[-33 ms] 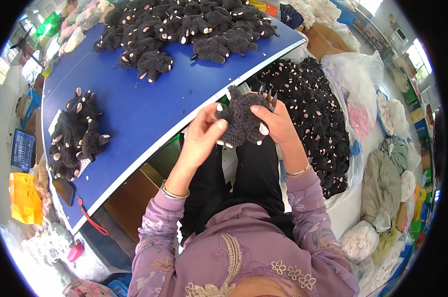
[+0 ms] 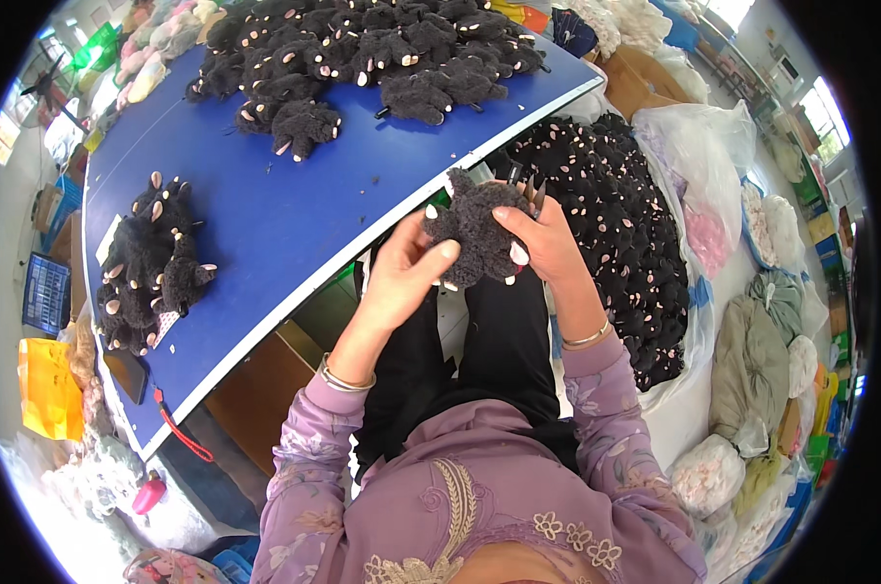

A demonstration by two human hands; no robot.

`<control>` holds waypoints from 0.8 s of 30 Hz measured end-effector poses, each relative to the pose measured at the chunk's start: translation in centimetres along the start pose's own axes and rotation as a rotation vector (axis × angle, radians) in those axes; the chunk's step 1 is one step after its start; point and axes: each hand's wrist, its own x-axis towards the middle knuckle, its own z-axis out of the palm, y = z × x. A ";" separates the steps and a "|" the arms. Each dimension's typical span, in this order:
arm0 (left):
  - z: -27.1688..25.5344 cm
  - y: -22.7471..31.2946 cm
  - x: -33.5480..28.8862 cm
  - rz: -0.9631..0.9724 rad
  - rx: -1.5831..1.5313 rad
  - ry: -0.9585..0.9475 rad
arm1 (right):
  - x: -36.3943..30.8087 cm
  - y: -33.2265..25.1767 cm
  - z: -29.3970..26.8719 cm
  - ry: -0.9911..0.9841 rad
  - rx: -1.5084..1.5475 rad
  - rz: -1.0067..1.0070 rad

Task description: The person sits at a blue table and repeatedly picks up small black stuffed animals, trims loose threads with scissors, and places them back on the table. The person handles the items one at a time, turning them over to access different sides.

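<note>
A small black fluffy plush toy [image 2: 477, 232] with pale tips is held over my lap, just off the table's edge. My right hand [image 2: 550, 243] grips its right side, thumb pressed on the fur. The same hand also holds a dark pointed tool, apparently snips [image 2: 535, 195], whose blades stick up beside the toy; the handles are hidden. At the toy's left side is my left hand [image 2: 402, 268], its thumb lying over the lower left edge and its fingers curled behind, partly hidden.
Many similar black toys [image 2: 309, 127] are heaped on the far part of the blue table [image 2: 265, 204], and a smaller pile [image 2: 148, 263] lies at its left. A large bag of black pieces [image 2: 621, 234] stands on my right. A red strap [image 2: 180, 428] hangs over the near corner.
My left thumb has shifted slightly right, further over the toy's edge, and the left fingers have drawn back a little from its pale tip. My right hand keeps its hold.
</note>
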 end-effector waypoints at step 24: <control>0.8 -1.1 -0.2 -0.183 -0.133 -0.085 | 2.2 0.1 0.1 -0.070 -0.109 0.060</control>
